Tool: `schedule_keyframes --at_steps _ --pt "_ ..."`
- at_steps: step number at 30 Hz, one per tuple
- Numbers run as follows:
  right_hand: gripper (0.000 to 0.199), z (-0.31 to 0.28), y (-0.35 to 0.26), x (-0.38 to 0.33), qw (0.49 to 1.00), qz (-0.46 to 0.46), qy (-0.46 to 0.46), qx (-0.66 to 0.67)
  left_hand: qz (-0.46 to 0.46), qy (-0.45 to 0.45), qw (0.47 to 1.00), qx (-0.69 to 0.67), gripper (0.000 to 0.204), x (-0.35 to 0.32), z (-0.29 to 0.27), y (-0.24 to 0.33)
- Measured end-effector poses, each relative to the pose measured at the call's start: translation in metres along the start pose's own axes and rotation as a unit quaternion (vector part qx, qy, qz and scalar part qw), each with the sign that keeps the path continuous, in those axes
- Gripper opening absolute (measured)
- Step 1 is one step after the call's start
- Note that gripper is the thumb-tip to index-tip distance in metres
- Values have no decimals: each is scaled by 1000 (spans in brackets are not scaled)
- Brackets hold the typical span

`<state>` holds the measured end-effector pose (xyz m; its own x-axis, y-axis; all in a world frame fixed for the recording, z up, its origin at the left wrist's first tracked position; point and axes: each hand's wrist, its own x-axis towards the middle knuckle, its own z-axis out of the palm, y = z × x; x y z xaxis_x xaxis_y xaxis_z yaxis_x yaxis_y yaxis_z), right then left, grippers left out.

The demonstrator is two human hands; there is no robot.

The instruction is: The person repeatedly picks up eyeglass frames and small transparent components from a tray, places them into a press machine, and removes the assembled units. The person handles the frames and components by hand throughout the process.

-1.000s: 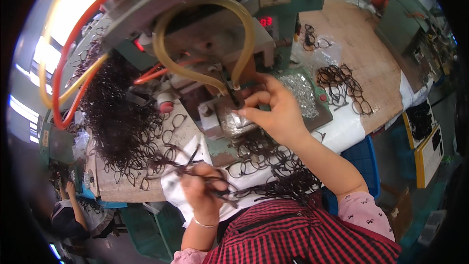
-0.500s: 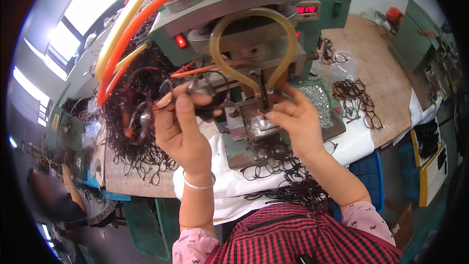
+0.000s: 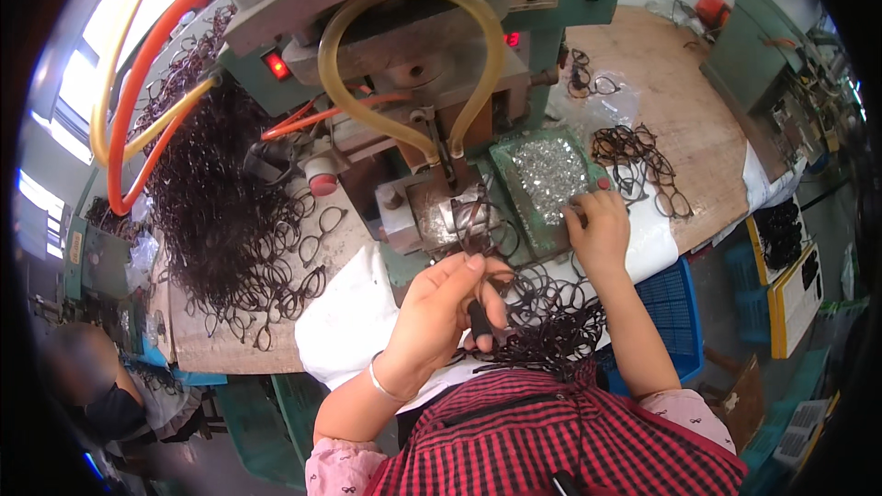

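My left hand (image 3: pixel 450 298) is closed in front of the machine, pinching a dark eyeglass frame (image 3: pixel 503 237) held by the fixture's front edge. A short black handle-like piece (image 3: pixel 480 321) also sticks out between its lower fingers; its kind is unclear. On the right, my right hand (image 3: pixel 602 231) reaches the edge of a green tray (image 3: pixel 551 241) that bears small shiny metal bits (image 3: pixel 547 174). Its fingers are bent together, and whatever is between the fingertips is hidden. Behind the left hand stands the green press machine (image 3: pixel 432 64), with its metal fixture (image 3: pixel 432 211) below a looped yellowish tube (image 3: pixel 335 28).
A big heap of dark eyeglass frames (image 3: pixel 211 193) fills the table's left side. More frames lie by my apron (image 3: pixel 542 331) and at the right (image 3: pixel 643 161). A red button (image 3: pixel 322 184) sits left of the fixture. A blue basket (image 3: pixel 669 312) stands below the table edge.
My left hand has brought the eyeglass frame down and right, from beside the machine to before the fixture. My right hand has left the fixture for the tray. The view has shifted.
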<state>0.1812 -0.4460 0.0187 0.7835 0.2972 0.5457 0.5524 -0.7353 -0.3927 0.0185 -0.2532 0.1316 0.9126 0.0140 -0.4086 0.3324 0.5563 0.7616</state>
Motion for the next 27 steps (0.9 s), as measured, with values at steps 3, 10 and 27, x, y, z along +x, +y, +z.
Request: schedule_keyframes --at_steps 3,10,27 --pt "11 9 0 17 998 -35 31 33 -2 20 1000 5 34 7 -1 0" --pt "8 -3 -9 52 994 19 44 100 -17 35 999 -7 35 0 7 -1" --pt "9 21 0 51 983 20 38 179 379 280 868 160 13 -37 -76 -38"
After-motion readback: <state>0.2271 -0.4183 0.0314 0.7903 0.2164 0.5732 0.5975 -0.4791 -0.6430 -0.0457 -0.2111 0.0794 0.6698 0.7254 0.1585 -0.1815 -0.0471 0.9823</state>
